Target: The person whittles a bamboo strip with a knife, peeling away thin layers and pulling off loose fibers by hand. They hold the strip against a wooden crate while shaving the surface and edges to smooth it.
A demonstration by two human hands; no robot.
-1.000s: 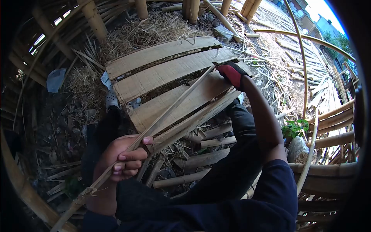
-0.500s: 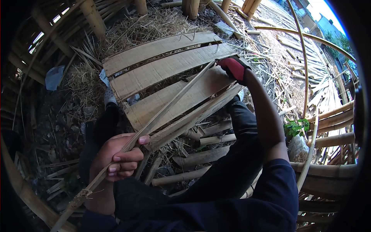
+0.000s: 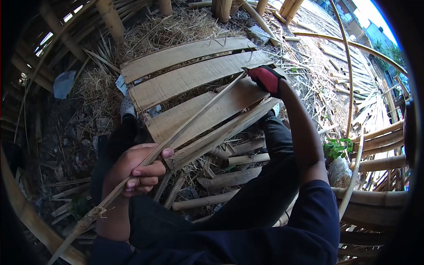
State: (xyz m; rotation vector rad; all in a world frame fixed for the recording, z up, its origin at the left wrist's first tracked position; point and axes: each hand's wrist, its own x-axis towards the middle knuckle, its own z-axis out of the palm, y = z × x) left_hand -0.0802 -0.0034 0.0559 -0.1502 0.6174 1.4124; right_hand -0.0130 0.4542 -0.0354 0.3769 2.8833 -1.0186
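A long, thin bamboo strip (image 3: 194, 117) runs slantwise up from the lower left, with a rough, frayed node near its lower end. Bare fingers of my left hand (image 3: 143, 170) are wrapped round its middle part. My right hand (image 3: 266, 80), in a red and black glove, is closed at the strip's far end, and a small dark tip juts out beside its fingers. Under the strip lies a low bench of pale bamboo slats (image 3: 183, 84), with gaps between them. The right hand is over the bench's right end.
Dry shavings (image 3: 176, 28) cover the ground behind the bench. Bamboo posts (image 3: 110, 20) stand at the back left. Cut bamboo pieces (image 3: 236, 179) lie beneath my legs. A curved bamboo pole (image 3: 346, 66) rises at the right, near a small green plant (image 3: 338, 146).
The strip and my left hand have shifted very slightly relative to the bench. Both hands keep their hold, and the view has moved a little.
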